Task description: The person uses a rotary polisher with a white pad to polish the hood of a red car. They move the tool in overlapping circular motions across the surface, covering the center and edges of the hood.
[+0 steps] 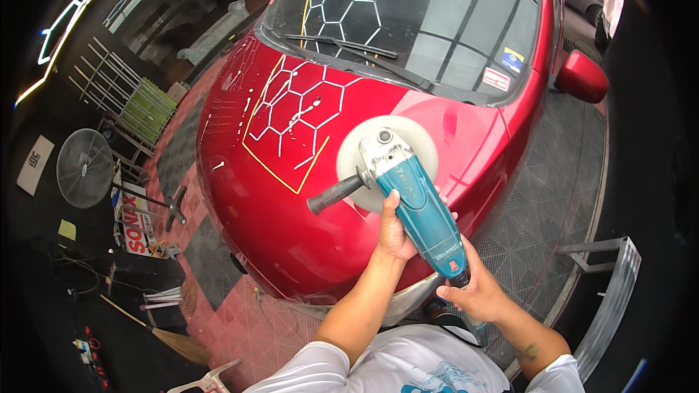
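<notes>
A teal electric polisher (429,218) lies over the front of a red car's hood (269,236). Its round off-white pad (424,135) is up by the hood's right side; contact with the paint is hard to confirm from above. My left hand (395,234) grips the tool's middle from below, thumb along its near side and fingertips showing on the far side. Around the rear end, near the red switch and the cord, my right hand (478,292) is closed. The black side handle (336,195) sticks out to the left, held by neither hand. White splatters (240,105) dot the hood's left part.
The windshield (437,22) with its wipers (364,51) rises behind the hood, and a red side mirror (582,76) juts out right. A metal bench (611,298) stands at right. Leftward are a fan (84,169) and a broom (178,343) on red and grey floor tiles.
</notes>
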`<state>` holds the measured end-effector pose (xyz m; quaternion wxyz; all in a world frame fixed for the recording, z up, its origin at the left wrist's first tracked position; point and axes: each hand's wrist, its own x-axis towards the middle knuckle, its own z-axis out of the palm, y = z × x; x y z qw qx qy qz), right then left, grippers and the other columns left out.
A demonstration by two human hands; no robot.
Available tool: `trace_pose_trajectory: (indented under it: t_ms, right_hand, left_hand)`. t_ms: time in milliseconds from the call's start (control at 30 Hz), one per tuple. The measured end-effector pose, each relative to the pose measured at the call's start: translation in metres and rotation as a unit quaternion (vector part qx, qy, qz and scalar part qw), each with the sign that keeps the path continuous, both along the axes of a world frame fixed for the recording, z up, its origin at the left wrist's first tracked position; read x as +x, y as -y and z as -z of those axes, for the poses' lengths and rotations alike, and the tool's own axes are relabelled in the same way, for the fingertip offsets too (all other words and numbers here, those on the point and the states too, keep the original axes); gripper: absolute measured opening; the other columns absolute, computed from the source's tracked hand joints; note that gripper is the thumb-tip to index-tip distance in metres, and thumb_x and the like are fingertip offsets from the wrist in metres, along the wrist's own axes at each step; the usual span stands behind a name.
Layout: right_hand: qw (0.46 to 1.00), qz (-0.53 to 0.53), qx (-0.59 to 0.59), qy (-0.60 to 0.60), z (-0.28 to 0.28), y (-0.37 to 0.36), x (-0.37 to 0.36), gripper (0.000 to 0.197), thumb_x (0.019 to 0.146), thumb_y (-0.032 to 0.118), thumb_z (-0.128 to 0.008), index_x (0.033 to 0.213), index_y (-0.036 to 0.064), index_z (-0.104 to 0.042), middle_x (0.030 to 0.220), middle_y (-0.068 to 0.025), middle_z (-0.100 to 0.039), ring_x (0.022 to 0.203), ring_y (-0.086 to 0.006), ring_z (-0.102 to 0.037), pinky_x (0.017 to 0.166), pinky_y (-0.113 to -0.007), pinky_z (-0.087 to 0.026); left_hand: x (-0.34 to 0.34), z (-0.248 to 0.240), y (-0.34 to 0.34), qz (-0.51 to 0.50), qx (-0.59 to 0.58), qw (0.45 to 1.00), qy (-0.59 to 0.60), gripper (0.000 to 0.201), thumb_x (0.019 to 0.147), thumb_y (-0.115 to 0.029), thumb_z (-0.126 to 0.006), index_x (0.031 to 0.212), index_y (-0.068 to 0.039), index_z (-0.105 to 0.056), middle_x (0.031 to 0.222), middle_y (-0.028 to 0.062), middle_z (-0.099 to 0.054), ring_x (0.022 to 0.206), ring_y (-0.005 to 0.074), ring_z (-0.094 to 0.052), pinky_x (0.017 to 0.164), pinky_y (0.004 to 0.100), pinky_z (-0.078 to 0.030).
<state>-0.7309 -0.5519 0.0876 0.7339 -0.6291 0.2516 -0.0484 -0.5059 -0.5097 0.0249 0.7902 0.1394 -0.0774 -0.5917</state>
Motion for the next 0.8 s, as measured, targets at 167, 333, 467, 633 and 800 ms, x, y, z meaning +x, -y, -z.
trace_pose_trajectory:
  t_ms: [167,333,467,633,800]
  right_hand:
    - [0.999,0.031,0.042,-0.011,-0.013,-0.024,0.06,0.101,0.097,0.006,-0.08,0.175,0.013,-0.016,0.101,-0.0072,-0.063,0.064,-0.0105,-0.059,0.054,-0.028,-0.053]
    - [0.997,0.039,0.062,0.005,-0.02,-0.004,0.138,0.096,0.098,0.005,-0.078,0.173,0.0141,-0.019,0.11,-0.0082,-0.063,0.067,-0.0133,-0.063,0.055,-0.03,-0.055]
    - [0.997,0.012,0.033,0.065,-0.033,-0.003,0.192,0.112,0.099,0.005,-0.076,0.179,0.0189,0.001,0.115,-0.0098,-0.064,0.072,-0.0154,-0.066,0.058,-0.032,-0.057]
    - [0.999,-0.006,-0.019,0.025,-0.035,-0.015,0.25,0.11,0.101,0.003,-0.07,0.18,0.0229,0.004,0.102,-0.0083,-0.065,0.068,-0.0149,-0.064,0.056,-0.032,-0.055]
    - [0.998,-0.06,0.008,-0.029,-0.02,-0.048,0.242,0.111,0.101,0.004,-0.07,0.18,0.0267,0.005,0.095,-0.0053,-0.064,0.065,-0.0132,-0.063,0.056,-0.03,-0.055]
  left_hand:
    - [0.064,0.001,-0.005,0.011,0.024,0.999,0.031,0.081,0.097,-0.067,-0.072,0.141,0.0,-0.061,0.126,0.0191,-0.072,0.115,0.0349,-0.074,0.104,0.0558,-0.062]
    - [0.15,-0.013,0.023,0.016,0.024,0.999,0.027,0.078,0.098,-0.068,-0.07,0.137,-0.001,-0.065,0.119,0.0195,-0.076,0.108,0.0346,-0.077,0.099,0.0548,-0.064]
    - [0.226,-0.021,0.04,0.016,-0.01,1.0,0.022,0.07,0.096,-0.069,-0.073,0.127,-0.007,-0.07,0.11,0.0156,-0.078,0.098,0.032,-0.078,0.092,0.0519,-0.066]
    - [0.287,-0.012,0.024,-0.026,-0.05,0.998,0.033,0.085,0.095,-0.074,-0.07,0.132,0.002,-0.065,0.114,0.0248,-0.075,0.101,0.0429,-0.077,0.094,0.0629,-0.065]
    - [0.264,0.01,-0.047,-0.067,-0.038,0.997,-0.006,0.084,0.101,-0.073,-0.061,0.142,-0.001,-0.059,0.124,0.0211,-0.072,0.106,0.0393,-0.075,0.096,0.0617,-0.064]
